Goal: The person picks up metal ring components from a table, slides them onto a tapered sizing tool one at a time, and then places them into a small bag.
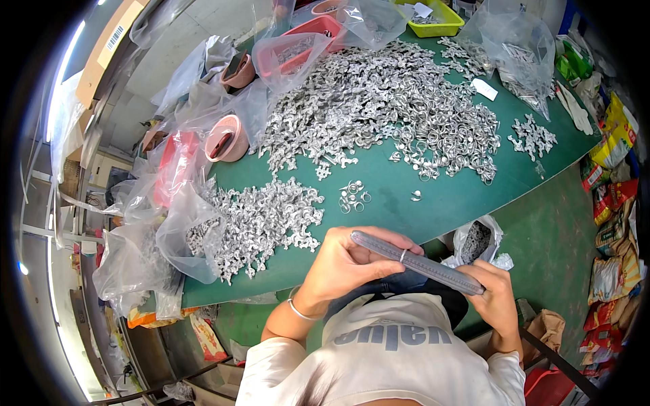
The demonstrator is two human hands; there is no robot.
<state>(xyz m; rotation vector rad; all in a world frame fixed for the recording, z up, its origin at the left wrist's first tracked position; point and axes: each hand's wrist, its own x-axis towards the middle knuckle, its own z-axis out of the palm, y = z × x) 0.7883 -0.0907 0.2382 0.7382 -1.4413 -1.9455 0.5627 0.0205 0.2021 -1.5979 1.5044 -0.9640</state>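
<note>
A long grey rod, which looks like a ring mandrel [440,272], lies slantwise between my hands in front of my chest. A thin silver ring [404,256] sits around its middle. My left hand [335,264] is closed on the rod's left part, with the thumb below it and the fingers behind, their tips near the ring. At the other end, my right hand [496,294] wraps its fingers round the rod. Just beyond my left hand, a small group of loose rings [352,196] lies on the green table [386,172].
A large heap of silver metal parts [345,101] adjoins a pile of rings [453,128]. Another heap of parts [264,220] lies nearer left. Plastic bags [139,250], a pink cup [228,139] and a yellow tray [433,27] stand around. An opened white sack [477,240] is below the table edge.
</note>
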